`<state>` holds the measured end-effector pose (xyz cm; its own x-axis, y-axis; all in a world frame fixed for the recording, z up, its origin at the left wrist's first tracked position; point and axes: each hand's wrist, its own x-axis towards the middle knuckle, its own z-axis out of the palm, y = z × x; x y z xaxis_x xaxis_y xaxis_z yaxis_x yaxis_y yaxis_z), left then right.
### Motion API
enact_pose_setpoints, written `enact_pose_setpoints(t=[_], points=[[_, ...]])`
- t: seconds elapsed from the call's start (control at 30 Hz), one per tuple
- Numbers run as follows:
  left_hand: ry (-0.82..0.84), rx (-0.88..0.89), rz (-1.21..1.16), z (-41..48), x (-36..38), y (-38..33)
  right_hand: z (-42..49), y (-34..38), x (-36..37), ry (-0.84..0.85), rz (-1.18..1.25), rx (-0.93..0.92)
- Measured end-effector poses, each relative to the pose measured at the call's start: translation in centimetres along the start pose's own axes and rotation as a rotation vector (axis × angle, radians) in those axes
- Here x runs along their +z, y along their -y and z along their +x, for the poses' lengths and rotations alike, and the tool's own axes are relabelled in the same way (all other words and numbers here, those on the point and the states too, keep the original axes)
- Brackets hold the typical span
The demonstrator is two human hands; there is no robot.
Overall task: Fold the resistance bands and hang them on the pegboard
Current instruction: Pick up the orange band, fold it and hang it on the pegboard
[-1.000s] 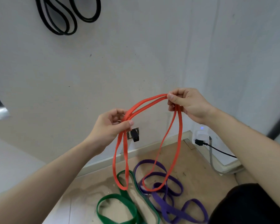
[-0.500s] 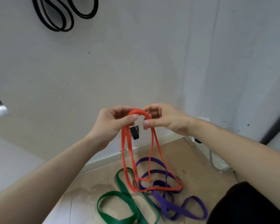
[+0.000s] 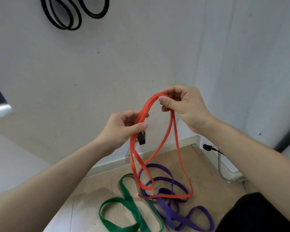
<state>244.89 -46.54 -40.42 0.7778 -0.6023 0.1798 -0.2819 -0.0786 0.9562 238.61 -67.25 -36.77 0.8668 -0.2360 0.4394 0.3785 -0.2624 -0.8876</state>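
Up at the top left, two thin black rubber loops (image 3: 65,15) are hanging against the white wall (image 3: 141,56), their upper ends running out past the frame's top edge. Below them the wall is lying bare all the way down to the hands.

The left hand (image 3: 122,128) is gripping the long orange rubber resistance band (image 3: 146,107), thumb pressing its gathered strands against curled fingers, just in front of a small black plug-like fitting (image 3: 141,139) on the wall. From there the orange band is arching up and rightwards, and its lower loops are dangling down over the pale wooden floor (image 3: 199,173). I cannot tell whether the lowest loop is touching the floor or hanging just above it.

On the floor, a wide green flat band (image 3: 115,200) is lying in loose curls. Just to its right a purple flat band (image 3: 166,209) is sprawling in tangled loops, and the two are overlapping where they meet. Open floor is showing between them and the white skirting board (image 3: 157,148).

The right hand (image 3: 186,106) is sitting higher, pinching the top of the orange arch between thumb and bent fingers. Further right, a black cable plug (image 3: 208,147) is sticking out low in the corner, and dark clothing (image 3: 258,215) is filling the bottom right.
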Motion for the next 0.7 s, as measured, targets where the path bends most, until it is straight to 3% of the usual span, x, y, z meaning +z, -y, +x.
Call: enact_pose_setpoints(t=[0.13, 0.23, 0.7], points=[[-0.016, 0.003, -0.057, -0.1, -0.1, -0.2, 0.6, -0.1, -1.4, -0.081, 0.058, 0.002], [-0.072, 0.016, -0.052, 0.2, -0.2, -0.1, 0.8, -0.6, -2.4, -0.022, 0.059, 0.041], [-0.2, 0.176, 0.101, 0.2, -0.7, -0.2, -0.7, -2.9, -3.0, 0.72, -0.22, 0.444]])
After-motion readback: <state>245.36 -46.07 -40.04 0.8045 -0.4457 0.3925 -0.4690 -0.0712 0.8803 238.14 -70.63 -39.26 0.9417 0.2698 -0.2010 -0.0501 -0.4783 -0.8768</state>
